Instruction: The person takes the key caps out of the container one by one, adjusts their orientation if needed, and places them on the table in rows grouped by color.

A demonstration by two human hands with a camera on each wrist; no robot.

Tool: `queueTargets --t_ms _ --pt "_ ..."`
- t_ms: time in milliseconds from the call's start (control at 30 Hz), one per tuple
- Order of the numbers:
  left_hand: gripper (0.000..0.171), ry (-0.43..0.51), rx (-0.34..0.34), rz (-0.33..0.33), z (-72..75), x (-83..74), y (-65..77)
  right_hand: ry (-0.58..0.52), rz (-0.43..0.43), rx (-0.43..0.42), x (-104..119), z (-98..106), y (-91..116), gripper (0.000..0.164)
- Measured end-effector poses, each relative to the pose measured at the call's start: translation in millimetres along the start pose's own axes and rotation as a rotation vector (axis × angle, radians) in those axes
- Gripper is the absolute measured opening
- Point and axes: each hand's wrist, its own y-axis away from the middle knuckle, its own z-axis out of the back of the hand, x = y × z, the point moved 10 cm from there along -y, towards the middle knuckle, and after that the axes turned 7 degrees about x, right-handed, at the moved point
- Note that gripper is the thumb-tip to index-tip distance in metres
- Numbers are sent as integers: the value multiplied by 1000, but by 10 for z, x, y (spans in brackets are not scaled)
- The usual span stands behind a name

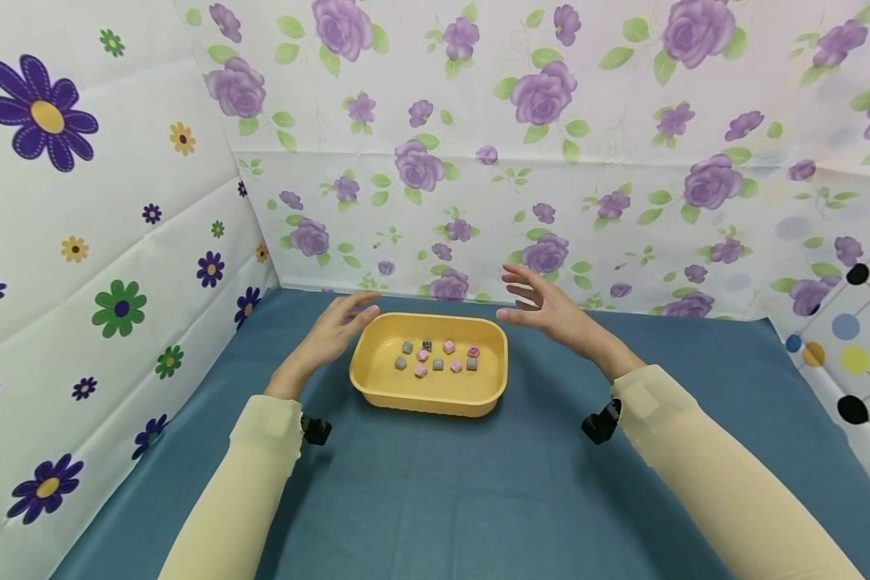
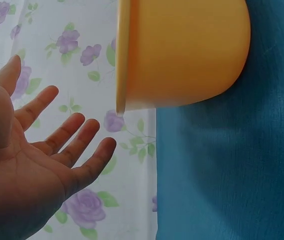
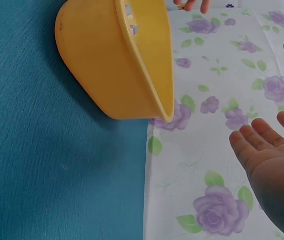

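Observation:
A yellow rectangular tray (image 1: 428,400) stands on the blue cloth, with several small pink cubes (image 1: 421,370) and grey cubes (image 1: 438,365) scattered over its floor. One darker, patterned cube (image 1: 426,345) lies toward the back. My left hand (image 1: 336,329) hovers by the tray's left end, fingers spread and holding nothing. On the other side, my right hand (image 1: 551,313) is raised near the right end, its fingers loosely extended. In the left wrist view the left fingertips (image 2: 104,150) show apart from the tray wall; the right wrist view shows the right palm (image 3: 276,160) bare.
Blue cloth (image 1: 464,499) covers the table. A white sheet with purple roses (image 1: 419,165) hangs behind it, and another with daisies (image 1: 119,308) forms the left side. Dark wrist cameras (image 1: 602,422) sit at the cream sleeves (image 1: 703,451).

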Motion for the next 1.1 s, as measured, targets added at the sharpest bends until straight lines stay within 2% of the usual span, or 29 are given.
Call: queueTargets --t_ms 233,500,667,900,1100 --pt "64 45 9 5 -5 80 0 -12 4 4 15 -28 16 85" --pt "67 76 29 53 -2 154 65 -27 22 6 25 -40 4 83" --pt "68 130 77 65 -4 163 104 -40 26 17 62 -68 -11 81" --pt "68 195 167 119 -52 273 169 -52 43 32 117 -114 -37 81" --pt "63 266 206 140 -100 358 184 -59 60 38 159 -122 -37 80"
